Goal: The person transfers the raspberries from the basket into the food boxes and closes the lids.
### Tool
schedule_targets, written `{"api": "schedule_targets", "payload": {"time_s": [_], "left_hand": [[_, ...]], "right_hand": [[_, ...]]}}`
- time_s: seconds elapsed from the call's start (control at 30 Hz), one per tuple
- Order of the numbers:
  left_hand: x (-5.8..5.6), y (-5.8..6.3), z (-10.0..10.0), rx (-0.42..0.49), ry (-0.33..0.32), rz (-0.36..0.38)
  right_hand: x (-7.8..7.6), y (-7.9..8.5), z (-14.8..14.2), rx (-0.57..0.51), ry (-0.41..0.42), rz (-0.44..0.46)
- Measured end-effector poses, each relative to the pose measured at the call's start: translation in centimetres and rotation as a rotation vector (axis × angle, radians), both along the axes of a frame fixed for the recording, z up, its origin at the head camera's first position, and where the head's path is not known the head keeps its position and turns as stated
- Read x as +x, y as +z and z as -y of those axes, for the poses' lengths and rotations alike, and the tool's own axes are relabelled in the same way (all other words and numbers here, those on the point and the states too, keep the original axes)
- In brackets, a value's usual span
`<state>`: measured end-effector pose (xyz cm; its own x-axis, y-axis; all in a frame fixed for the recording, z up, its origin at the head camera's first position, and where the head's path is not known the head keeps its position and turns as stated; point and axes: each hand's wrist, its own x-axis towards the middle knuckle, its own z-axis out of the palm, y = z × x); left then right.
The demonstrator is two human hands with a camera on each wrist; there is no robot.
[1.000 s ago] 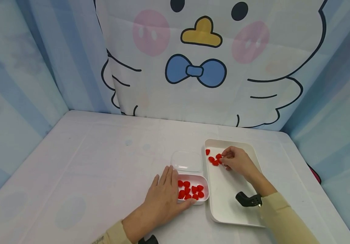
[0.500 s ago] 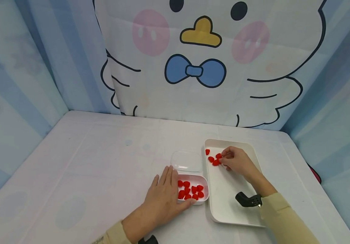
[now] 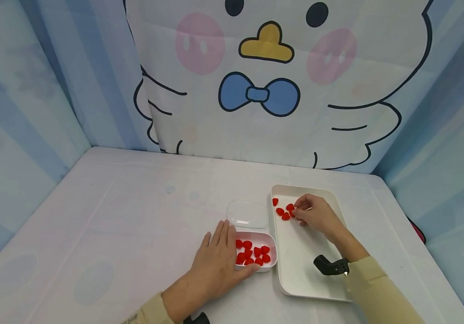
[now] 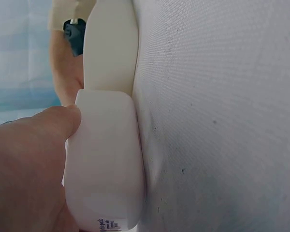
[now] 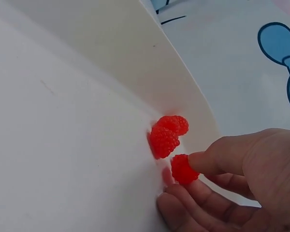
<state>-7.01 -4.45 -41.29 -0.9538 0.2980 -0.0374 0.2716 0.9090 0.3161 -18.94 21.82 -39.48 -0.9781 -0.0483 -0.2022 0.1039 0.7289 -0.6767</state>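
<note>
My left hand [image 3: 216, 261] lies along the left side of a small pink box [image 3: 271, 238], its fingers straight and its thumb on the near rim. Several red raspberries [image 3: 257, 252] that look like toys are inside the box. In the left wrist view the thumb touches the top edge of the box's white outer wall [image 4: 104, 154]. Over the tray's far left part, my right hand [image 3: 317, 216] pinches a raspberry [image 5: 183, 169] between thumb and fingers. Other raspberries [image 5: 164, 141] lie close by on the white tray [image 3: 301, 270], against its wall.
A clear plastic lid [image 3: 248, 213] lies on the white-covered table [image 3: 135, 216] behind the box. The tray stands right beside the box, on its right. A curtain with a cartoon print [image 3: 260, 135] hangs behind the table, and blue curtains hang at both sides.
</note>
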Motion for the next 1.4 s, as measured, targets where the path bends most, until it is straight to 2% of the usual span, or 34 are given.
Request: {"api": "schedule_targets", "payload": {"time_s": [0.43,1.03,1.4], "left_hand": [[-0.1,0.0,-0.1,-0.014,0.006,-0.003],[0.0,0.2,0.0,-0.011,0.001,0.017],[0.0,0.1,0.1,-0.006,-0.001,-0.003]], "right_hand": [[0.2,0.4,-0.7,-0.042,0.02,-0.02],[1.1,1.8,-0.2,-0.038,0.047,-0.041],[1.9,2.6,0.5,-0.125,0.08,-0.038]]}}
